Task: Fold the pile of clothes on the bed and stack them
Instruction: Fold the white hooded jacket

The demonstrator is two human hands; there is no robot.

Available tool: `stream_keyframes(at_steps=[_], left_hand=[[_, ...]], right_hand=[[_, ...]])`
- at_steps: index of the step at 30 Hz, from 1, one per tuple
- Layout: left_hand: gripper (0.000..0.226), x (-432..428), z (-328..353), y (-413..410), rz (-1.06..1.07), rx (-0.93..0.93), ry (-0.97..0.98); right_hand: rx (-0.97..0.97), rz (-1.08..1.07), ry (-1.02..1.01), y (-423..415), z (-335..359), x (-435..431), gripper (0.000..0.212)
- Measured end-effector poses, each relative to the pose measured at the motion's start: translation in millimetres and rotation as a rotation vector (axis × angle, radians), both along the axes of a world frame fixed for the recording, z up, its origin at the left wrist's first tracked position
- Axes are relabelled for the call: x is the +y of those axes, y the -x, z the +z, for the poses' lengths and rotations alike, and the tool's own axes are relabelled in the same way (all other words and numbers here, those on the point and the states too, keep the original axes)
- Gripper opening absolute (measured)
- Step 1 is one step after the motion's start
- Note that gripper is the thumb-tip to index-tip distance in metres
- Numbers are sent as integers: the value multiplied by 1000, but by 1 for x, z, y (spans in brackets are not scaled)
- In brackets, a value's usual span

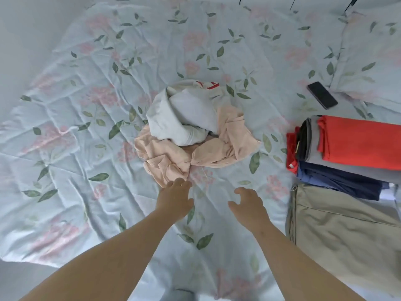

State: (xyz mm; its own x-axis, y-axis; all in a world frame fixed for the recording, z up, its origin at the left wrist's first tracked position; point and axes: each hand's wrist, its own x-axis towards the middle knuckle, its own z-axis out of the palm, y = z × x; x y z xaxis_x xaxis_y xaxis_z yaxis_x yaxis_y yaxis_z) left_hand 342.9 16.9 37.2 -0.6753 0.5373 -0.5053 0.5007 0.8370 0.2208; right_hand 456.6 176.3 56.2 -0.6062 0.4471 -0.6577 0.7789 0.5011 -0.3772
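Note:
A small crumpled pile lies in the middle of the bed: a pale grey-white garment [182, 118] on top of a peach garment [217, 153], with a red-and-white piece [208, 84] behind. My left hand [175, 197] reaches forward with straight fingers, its fingertips at the near edge of the peach garment. My right hand [249, 205] hovers over the sheet a little short of the pile, fingers loosely spread, holding nothing. A folded stack [347, 153] sits at the right, orange-red on top, grey, dark blue and red beneath.
The bed carries a light blue floral sheet [86, 127]. Khaki trousers [347, 231] lie flat at the near right, below the stack. A black phone [322, 95] rests on the sheet beyond the stack. The bed's left edge falls away at the far left.

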Motion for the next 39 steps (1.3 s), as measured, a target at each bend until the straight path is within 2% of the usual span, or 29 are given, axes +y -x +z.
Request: stream_keyframes(at_steps=[7, 13, 16, 19, 21, 24, 26, 28, 31, 33, 36, 38, 39], left_hand=[[41, -1, -43, 67, -25, -74, -56], [43, 37, -88, 107, -33, -11, -207], [49, 53, -111, 118, -52, -1, -136], [38, 57, -131, 121, -111, 81, -3], [35, 56, -135, 120, -100, 88, 1], [31, 45, -121, 112, -141, 23, -53], [31, 35, -104, 104, -169, -86, -59], [34, 31, -88, 100, -85, -184, -30], [34, 42, -77, 110, 181, -24, -214], [53, 60, -79, 125, 448, 44, -416], [83, 92, -83, 154, 924, -117, -583], [78, 107, -89, 172, 1107, -214, -587], [64, 111, -93, 180, 1104, -216, -565]], right_hand=[[-33, -74, 29, 40, -33, -20, 45], [-3, -143, 27, 56, -60, -15, 44], [-4, -185, 41, 56, -71, -12, 43], [-6, -205, 61, 49, -79, -10, 42], [-17, -198, 74, 43, -82, -9, 42], [-42, -187, 108, 35, -83, -10, 42], [-51, -168, 143, 34, -80, -12, 43], [-49, -147, 175, 36, -76, -12, 43], [-19, -130, 195, 44, -71, -6, 43], [8, -124, 190, 51, -70, 2, 42], [41, -131, 183, 59, -74, 14, 40], [46, -137, 187, 61, -78, 21, 41], [47, -142, 189, 62, -79, 23, 41]])
